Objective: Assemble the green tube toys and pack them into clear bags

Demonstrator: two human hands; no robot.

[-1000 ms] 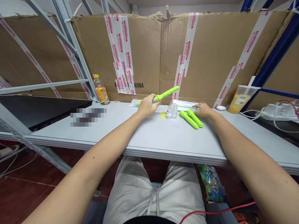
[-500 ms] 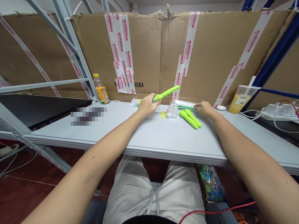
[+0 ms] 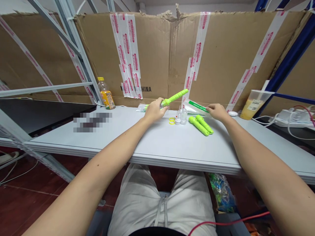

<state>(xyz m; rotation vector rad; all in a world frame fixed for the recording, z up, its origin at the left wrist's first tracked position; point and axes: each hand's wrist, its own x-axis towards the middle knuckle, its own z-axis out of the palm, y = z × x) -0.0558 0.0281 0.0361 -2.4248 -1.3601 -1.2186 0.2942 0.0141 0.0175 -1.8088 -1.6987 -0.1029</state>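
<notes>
1. Our left hand grasps a light-green rod by its lower part, fingers wrapped around it; the rod slants up to the right, its far end in front of the tall cardboard sheet.
2. Just above the grip we see a ringed, greyish section of the rod; what lies under our palm is hidden.
3. Beyond the left hand's wrist side, some clear wrapping shows near the back edge of the table; we cannot tell whether it touches the rod.
4. Our right hand pinches the near corner of a clear packet between thumb and fingers. The packet tilts, and its green strip reads "FISHING NET LIG", the rest being covered by our fingertips.
5. In front of the packet, two light-green handles lie on the table side by side, angled towards us, near the right hand but apart from it.
6. Left of those handles stand small clear pieces, close together, and just beside them lie two thin yellow rings.
7. Farther out, we have a yellow-capped drink bottle at the back left, and a plastic cup of yellow drink at the back right, with a small white object near it.
</notes>
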